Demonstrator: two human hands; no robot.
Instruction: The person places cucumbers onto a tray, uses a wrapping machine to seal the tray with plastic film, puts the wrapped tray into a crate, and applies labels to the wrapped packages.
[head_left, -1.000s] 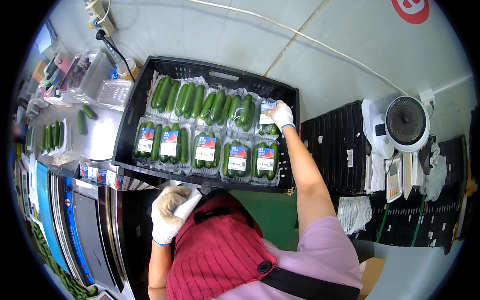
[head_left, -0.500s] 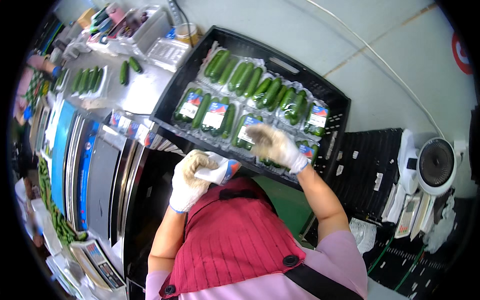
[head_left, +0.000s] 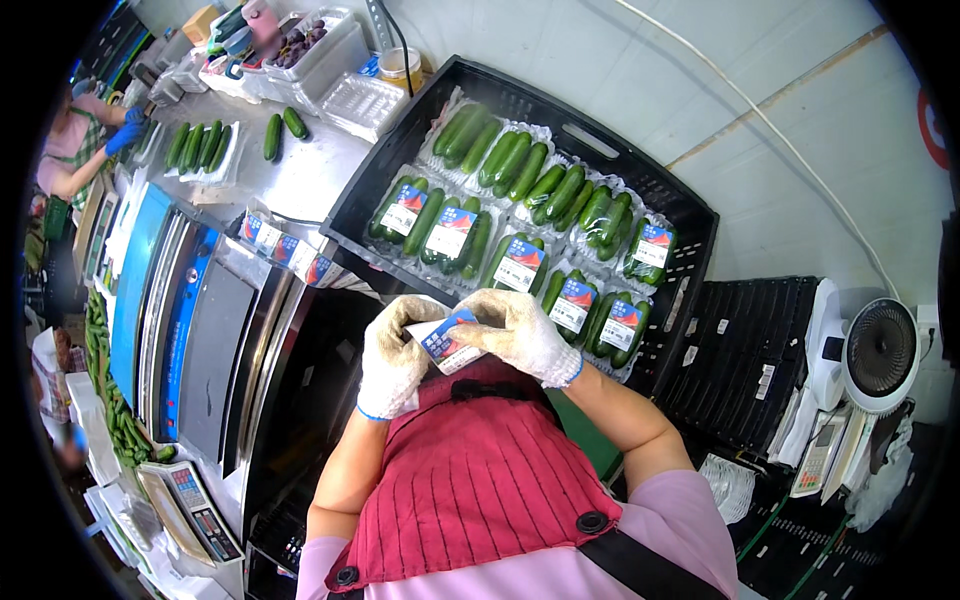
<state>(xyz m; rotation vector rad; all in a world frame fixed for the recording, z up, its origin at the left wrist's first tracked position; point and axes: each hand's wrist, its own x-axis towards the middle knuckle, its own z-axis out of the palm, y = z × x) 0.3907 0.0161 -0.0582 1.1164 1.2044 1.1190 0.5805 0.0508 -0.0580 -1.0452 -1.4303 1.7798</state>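
Both hands wear white knitted gloves and meet in front of my red apron. My left hand [head_left: 390, 358] grips a bunch of printed labels [head_left: 446, 342], blue, red and white. My right hand [head_left: 522, 336] pinches the same labels along their upper right edge. Whether it has one label apart from the others cannot be seen. Just beyond stands a black crate [head_left: 345, 222] holding two rows of wrapped cucumber packs [head_left: 517, 160]. The near-row packs, such as one labelled pack [head_left: 516, 262], bear labels; most far-row packs show none.
Left of me is a wrapping machine [head_left: 205, 350] with label rolls [head_left: 285, 250] beside it. Loose cucumbers [head_left: 273, 137] lie on the steel table [head_left: 330, 160]. A co-worker in blue gloves [head_left: 125, 135] works at far left. A white fan [head_left: 880, 355] and stacked black crates [head_left: 745, 355] stand right.
My right hand has drawn back from over the crate to the labels in my left hand. The near-row packs it covered now show.
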